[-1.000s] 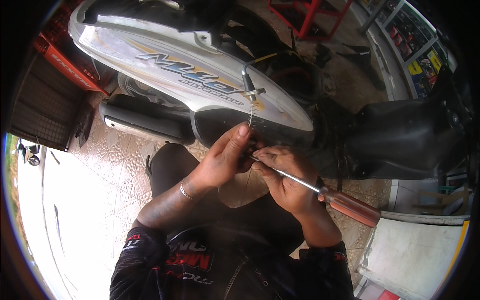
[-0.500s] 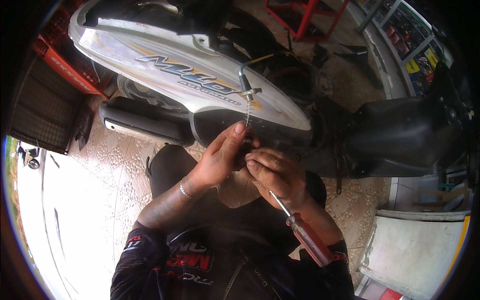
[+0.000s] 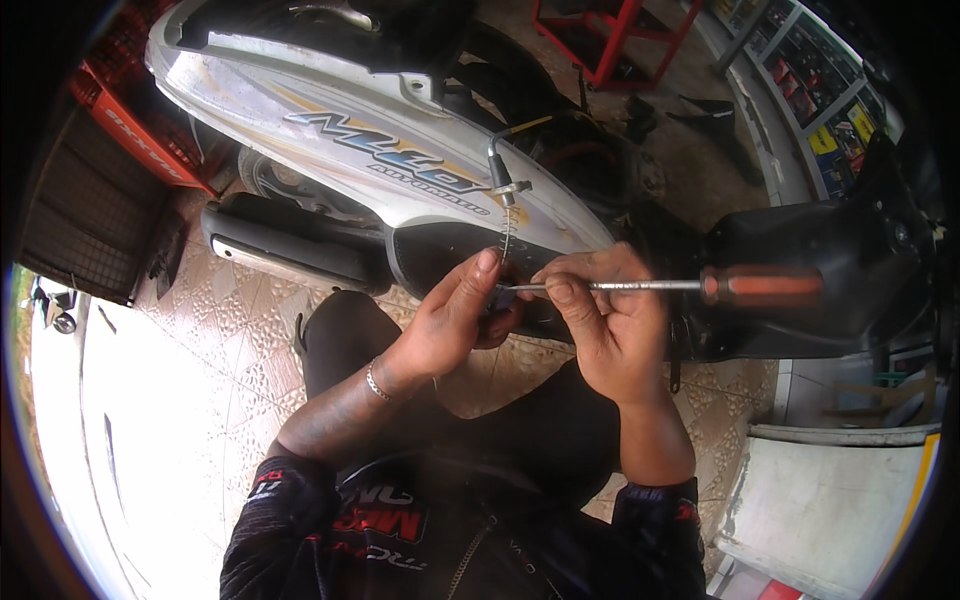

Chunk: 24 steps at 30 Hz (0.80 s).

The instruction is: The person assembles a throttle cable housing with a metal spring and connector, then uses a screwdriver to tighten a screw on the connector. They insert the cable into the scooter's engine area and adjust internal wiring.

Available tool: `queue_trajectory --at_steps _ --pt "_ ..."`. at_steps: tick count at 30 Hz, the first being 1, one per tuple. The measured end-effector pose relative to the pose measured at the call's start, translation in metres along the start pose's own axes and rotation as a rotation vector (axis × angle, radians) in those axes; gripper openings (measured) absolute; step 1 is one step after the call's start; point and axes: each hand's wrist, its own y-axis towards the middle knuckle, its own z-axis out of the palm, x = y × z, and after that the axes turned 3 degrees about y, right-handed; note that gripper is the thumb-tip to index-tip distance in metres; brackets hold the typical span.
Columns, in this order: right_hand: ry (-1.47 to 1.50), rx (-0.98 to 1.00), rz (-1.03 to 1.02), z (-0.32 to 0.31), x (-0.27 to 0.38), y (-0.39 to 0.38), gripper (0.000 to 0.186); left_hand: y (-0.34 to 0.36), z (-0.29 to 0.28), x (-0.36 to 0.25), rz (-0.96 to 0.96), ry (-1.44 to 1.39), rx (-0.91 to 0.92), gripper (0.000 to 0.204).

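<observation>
My left hand (image 3: 445, 320) is closed, thumb up, around a small dark part (image 3: 503, 298) at the lower end of a thin coil spring (image 3: 508, 228). That spring hangs from a cable end (image 3: 500, 172) with a metal cap, in front of the white scooter side panel (image 3: 300, 125). In my right hand (image 3: 620, 325) the thin shaft of a screwdriver (image 3: 765, 287) is pinched between thumb and fingers. Its red handle points right, and the tip meets the small part in my left hand. My fingers hide most of that part.
A black seat or plastic cover (image 3: 790, 270) lies to the right. At the back stands a red metal stand (image 3: 600, 75), with glazed shelves (image 3: 820, 80) at far right. Patterned floor tiles (image 3: 250, 320) lie below, and a white counter-like panel (image 3: 830, 500) stands at lower right.
My right hand has moved right and swung the screwdriver from hanging below the palm to nearly level, its tip now at the small part. My left hand keeps its hold.
</observation>
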Motion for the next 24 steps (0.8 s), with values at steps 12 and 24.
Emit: queue_trajectory --at_steps 12,24 --pt "0.195 0.169 0.319 -0.004 -0.009 0.036 0.015 0.003 -0.005 0.003 0.000 0.015 -0.004 0.061" --pt "0.181 0.222 0.387 -0.007 0.000 0.037 0.014 0.000 -0.011 0.002 -0.023 -0.013 0.118 0.056"
